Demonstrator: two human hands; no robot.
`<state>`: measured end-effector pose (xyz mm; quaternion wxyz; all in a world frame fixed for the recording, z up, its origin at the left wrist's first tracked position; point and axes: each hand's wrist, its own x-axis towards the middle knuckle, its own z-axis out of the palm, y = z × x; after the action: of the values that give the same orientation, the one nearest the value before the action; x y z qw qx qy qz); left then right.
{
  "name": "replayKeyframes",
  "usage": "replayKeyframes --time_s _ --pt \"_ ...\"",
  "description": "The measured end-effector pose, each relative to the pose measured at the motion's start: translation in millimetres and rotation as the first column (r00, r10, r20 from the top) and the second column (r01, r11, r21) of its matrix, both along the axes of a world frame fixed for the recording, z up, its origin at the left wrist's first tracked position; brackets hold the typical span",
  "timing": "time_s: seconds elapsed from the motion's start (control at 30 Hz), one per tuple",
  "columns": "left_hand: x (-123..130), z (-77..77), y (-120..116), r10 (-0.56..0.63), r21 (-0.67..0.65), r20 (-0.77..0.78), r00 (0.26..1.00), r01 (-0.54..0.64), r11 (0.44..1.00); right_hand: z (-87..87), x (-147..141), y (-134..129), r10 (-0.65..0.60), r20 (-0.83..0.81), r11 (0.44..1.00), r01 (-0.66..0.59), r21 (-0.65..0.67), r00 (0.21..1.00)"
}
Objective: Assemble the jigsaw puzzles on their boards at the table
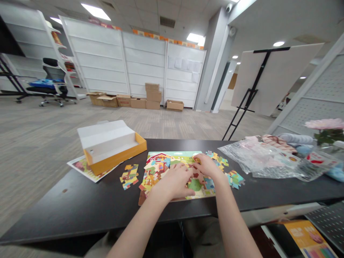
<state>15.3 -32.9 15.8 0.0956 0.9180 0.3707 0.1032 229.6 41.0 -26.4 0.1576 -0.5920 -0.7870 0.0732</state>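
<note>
A colorful puzzle board (174,154) lies on the black table (107,204), partly covered by loose pieces. My left hand (177,181) rests palm down over the board's middle with its fingers spread. My right hand (206,165) is over the board's right part, its fingers curled down at the pieces; whatever they hold is too small to name. Joined puzzle pieces (129,175) lie left of the board. Other joined pieces (235,179) lie to its right, and more (219,160) sit by its upper right corner.
An open yellow box (118,156) stands at the table's left on a printed sheet (80,165). Clear plastic bags (263,157) and a pink flower (326,124) are on the right. Cardboard boxes (138,103) stand by the far shelves; an easel (248,95) is at the back right.
</note>
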Motion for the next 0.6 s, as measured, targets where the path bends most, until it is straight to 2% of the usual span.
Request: replayKeyframes --time_s 0.2,0.27,0.33,0.43,0.6 --pt "-5.0 -1.7 0.2 -0.013 0.037 0.024 1.0 0.012 0.999 -2.9 -6.3 4.8 0.071 -0.117 0.997 -0.067 0.035 0.991" --pt "-5.8 -1.4 0.2 -0.003 0.038 0.036 0.999 0.001 0.999 -3.9 -0.8 4.8 0.017 -0.111 0.998 -0.01 0.068 0.994" --pt "-6.7 -0.8 0.3 0.018 0.035 0.045 0.999 -0.019 0.999 -4.5 8.8 3.7 -0.09 -0.062 0.992 0.095 0.087 0.994" --pt "-8.2 0.0 1.6 0.028 0.03 0.056 0.998 -0.03 0.999 -5.5 22.1 0.9 -0.213 -0.005 0.976 0.212 0.054 0.977" --pt "-8.6 1.0 5.0 0.029 0.015 0.077 0.997 -0.031 0.999 -7.5 18.6 -0.1 -0.189 -0.011 0.981 0.189 0.029 0.982"
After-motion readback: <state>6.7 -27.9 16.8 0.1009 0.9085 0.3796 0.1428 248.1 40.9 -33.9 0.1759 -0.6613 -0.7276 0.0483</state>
